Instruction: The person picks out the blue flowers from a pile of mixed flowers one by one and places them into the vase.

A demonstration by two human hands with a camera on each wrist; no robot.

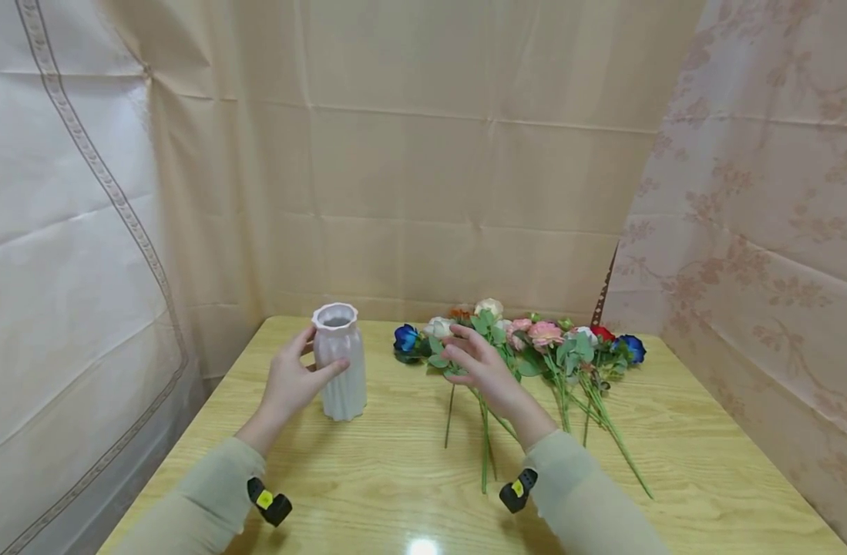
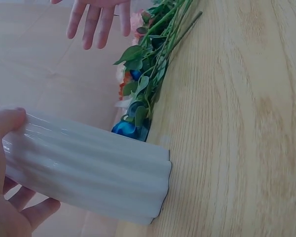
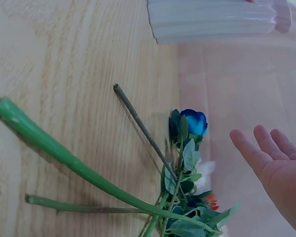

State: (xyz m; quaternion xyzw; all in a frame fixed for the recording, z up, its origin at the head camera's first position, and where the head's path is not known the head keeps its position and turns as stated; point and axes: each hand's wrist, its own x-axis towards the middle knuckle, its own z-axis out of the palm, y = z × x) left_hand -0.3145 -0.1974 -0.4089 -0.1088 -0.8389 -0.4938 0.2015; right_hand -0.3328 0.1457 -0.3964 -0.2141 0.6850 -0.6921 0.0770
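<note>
A white fluted vase (image 1: 344, 381) with a scalloped rim stands upright on the wooden table, left of the middle. My left hand (image 1: 289, 385) holds it from its left side, thumb across the front and fingers behind; the left wrist view shows the vase (image 2: 89, 165) in that grip near its upper part. My right hand (image 1: 491, 379) is raised above the stems of the left bunch of artificial flowers (image 1: 489, 327). In the right wrist view the fingers (image 3: 269, 143) are spread and hold nothing. A blue flower (image 3: 194, 122) lies at that bunch's end.
A second bunch with pink flowers (image 1: 545, 334), a red flower (image 1: 602, 334) and a blue flower (image 1: 631, 348) lies at the table's right. Stems point toward the front edge. Beige cloth (image 1: 395, 177) hangs behind the table (image 1: 395, 478), with more cloth at both sides.
</note>
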